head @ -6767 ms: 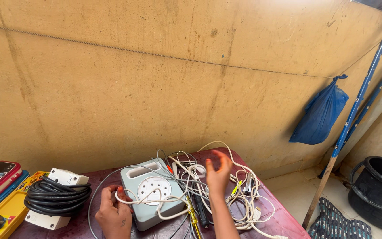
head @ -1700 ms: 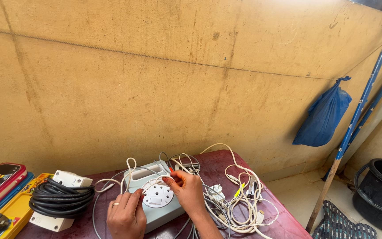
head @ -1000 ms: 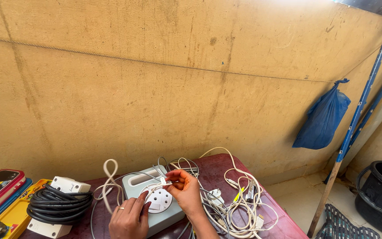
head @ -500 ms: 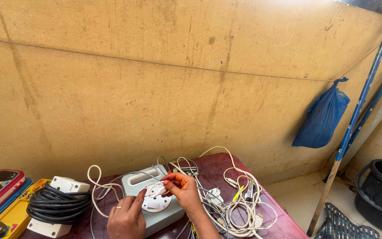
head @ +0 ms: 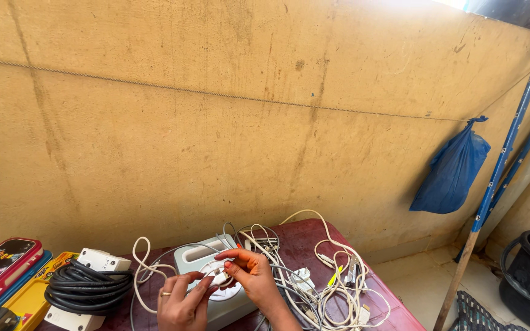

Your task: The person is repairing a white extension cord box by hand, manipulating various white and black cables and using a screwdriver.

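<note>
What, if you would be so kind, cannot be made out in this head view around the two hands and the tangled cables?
- Small white piece pinched by left hand and right hand: covered by fingers.
- Pale grey-green plastic socket box: face hidden behind hands, lower part cut off.
- Tangle of white cables: ends too small.
- Coiled black cable: lower white block cut off.

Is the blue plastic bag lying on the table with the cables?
No, the blue plastic bag hangs against the wall off to the right, well apart from the table.
</note>
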